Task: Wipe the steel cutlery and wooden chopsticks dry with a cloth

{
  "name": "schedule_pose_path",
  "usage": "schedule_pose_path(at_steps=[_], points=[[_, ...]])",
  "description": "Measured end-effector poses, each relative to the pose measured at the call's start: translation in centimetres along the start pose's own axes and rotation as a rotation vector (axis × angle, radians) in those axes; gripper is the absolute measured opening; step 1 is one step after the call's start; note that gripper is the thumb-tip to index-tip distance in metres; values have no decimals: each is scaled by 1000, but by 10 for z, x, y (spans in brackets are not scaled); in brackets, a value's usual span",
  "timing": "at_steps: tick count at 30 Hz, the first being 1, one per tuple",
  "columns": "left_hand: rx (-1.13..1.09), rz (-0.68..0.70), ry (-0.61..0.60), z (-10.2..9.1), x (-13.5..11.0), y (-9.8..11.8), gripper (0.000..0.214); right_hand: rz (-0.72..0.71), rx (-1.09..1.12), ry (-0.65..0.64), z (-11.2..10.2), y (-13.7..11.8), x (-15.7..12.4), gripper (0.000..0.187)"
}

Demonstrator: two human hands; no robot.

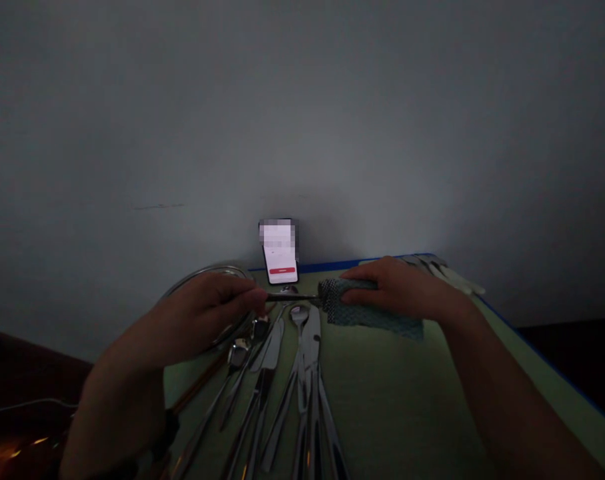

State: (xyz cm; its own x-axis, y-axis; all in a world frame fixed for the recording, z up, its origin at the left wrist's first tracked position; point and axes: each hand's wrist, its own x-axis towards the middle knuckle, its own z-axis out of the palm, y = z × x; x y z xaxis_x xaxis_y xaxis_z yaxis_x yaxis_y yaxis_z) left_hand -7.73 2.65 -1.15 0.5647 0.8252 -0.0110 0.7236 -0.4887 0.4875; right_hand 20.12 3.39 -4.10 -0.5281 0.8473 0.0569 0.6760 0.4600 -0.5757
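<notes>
Plain grey wall, dimly lit; pale green table, edged in blue, was set against it. One phone was leaned on the wall, screen outward, presumably for support and viewing. One slim metal utensil was held level above loose cutlery. Its handle was pinched in the closed left hand, apparently to steady it; its other end was covered by one blue-grey cloth, gripped between thumb and fingers of the right hand, seemingly so that fabric was pressed to metal. Type of utensil could not be told. Loose cutlery was fanned below, handles nearest, perhaps for easy reach. One round metal vessel was partly hidden behind the left hand. Further utensils were laid apart beyond the right hand, perhaps as a separate group.
</notes>
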Motion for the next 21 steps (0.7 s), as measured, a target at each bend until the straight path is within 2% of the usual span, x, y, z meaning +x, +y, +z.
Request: schedule_pose_path(at_steps=[4,7,10,13,16,19,21], points=[[-13,-13,-25,0,2,4,41,-68,-2,-56,9,-4,5,22],[-88,-36,-7,0,1,7,40,-107,29,-17,16,-7,9,22],[-190,-113,30,-1,-1,8,41,-103,117,135,22,-10,13,23],[-153,-115,74,-2,-3,7,41,-70,221,314,26,-13,18,21],[-73,-81,19,0,-4,9,42,44,373,489,29,-15,21,26],[-23,-39,-73,7,-4,20,42,160,615,640,36,-14,26,33],[-2,-22,-46,11,-2,30,40,182,756,736,43,-12,29,36]])
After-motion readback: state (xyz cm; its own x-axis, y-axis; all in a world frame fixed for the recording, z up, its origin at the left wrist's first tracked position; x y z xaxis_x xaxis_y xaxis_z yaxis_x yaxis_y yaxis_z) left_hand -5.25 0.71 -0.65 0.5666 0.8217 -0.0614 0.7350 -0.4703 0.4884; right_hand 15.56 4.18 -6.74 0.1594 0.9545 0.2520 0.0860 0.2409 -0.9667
